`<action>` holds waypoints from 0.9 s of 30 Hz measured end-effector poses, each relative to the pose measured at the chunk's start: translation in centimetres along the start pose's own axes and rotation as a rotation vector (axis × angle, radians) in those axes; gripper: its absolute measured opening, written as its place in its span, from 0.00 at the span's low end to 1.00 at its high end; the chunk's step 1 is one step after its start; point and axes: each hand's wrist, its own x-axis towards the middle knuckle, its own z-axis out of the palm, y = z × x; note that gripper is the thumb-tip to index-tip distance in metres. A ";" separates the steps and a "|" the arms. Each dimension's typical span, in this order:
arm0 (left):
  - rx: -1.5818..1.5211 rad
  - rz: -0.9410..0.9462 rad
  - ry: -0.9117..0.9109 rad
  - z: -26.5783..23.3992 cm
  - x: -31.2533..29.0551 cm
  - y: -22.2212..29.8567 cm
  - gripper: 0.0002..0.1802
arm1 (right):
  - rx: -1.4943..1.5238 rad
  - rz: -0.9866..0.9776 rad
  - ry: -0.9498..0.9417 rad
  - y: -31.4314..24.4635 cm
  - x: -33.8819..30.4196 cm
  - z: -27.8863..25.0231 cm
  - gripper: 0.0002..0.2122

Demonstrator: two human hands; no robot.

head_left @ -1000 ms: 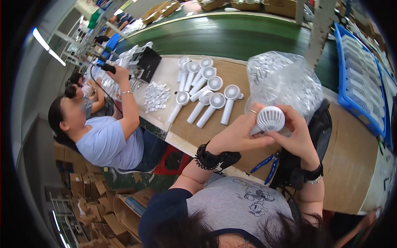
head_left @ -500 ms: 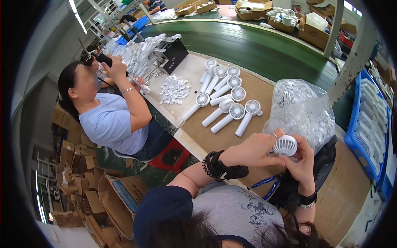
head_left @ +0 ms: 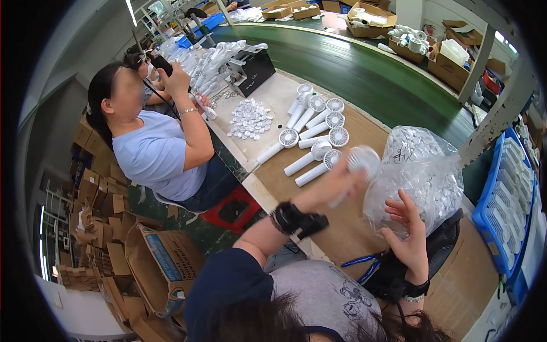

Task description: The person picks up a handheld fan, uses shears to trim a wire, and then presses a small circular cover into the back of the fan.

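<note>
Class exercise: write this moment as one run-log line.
left hand: holding white handheld fan, blurred | right hand: open, empty, near clear plastic bag | other fans: lying on worktable

Fan (head_left: pixel 366 161) in my left hand (head_left: pixel 336 185): white plastic, too motion-blurred to call the gloss. Loose fans (head_left: pixel 289 138): same white plastic, smooth handles, slatted grilles. Bag (head_left: pixel 410 176): clear plastic film, shiny, crinkled. Sheet under the fans (head_left: pixel 370 134): brown cardboard, matt. Belt (head_left: pixel 353 68): green, smooth, glossy. Crate (head_left: pixel 489 228): blue plastic. Post (head_left: pixel 504 108): pale paint, chipped, rough. My shirt (head_left: pixel 319 290): grey cloth, matt. Stool (head_left: pixel 239 208): red, looks like smooth plastic.
</note>
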 end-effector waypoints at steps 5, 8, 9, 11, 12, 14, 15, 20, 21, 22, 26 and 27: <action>-0.337 -0.033 0.221 -13.7 7.6 3.4 0.13 | -0.076 -0.043 -0.016 -0.5 -0.1 -0.2 0.31; -0.050 -0.007 0.508 -22.3 11.6 4.2 0.12 | -0.082 -0.060 -0.028 -0.8 -0.2 0.0 0.29; 0.020 -0.010 0.596 -24.2 12.6 3.6 0.13 | -0.102 -0.061 -0.043 -0.6 -0.2 0.0 0.29; 0.168 -0.046 0.677 -26.6 13.2 2.2 0.15 | -0.143 -0.074 -0.075 -0.5 -0.3 -0.1 0.29; 0.315 -0.095 0.762 -27.3 13.7 1.7 0.17 | -0.151 -0.076 -0.067 -0.5 -0.2 -0.1 0.29; 0.389 -0.113 0.740 -27.7 13.9 1.6 0.21 | -0.152 -0.076 -0.066 -0.6 -0.1 0.0 0.28; 0.465 -0.139 0.732 -28.0 13.7 1.3 0.26 | -0.150 -0.074 -0.070 -0.5 -0.1 0.0 0.28; 1.229 0.289 1.015 -32.3 14.2 -0.6 0.29 | -0.113 -0.077 -0.086 -0.4 -0.1 0.2 0.27; 1.229 0.288 1.015 -32.2 14.3 -0.8 0.29 | -0.130 -0.078 -0.088 -0.4 -0.1 0.2 0.27; 1.189 0.239 1.007 -32.1 14.2 -1.0 0.28 | -0.144 -0.080 -0.092 -0.5 -0.1 0.2 0.27; 1.124 0.158 0.916 -29.6 12.6 -1.4 0.27 | -0.179 -0.081 -0.116 -0.3 -0.1 0.0 0.26; 1.129 0.176 0.852 -29.2 11.8 -1.3 0.27 | -0.187 -0.084 -0.131 -0.3 -0.1 0.1 0.26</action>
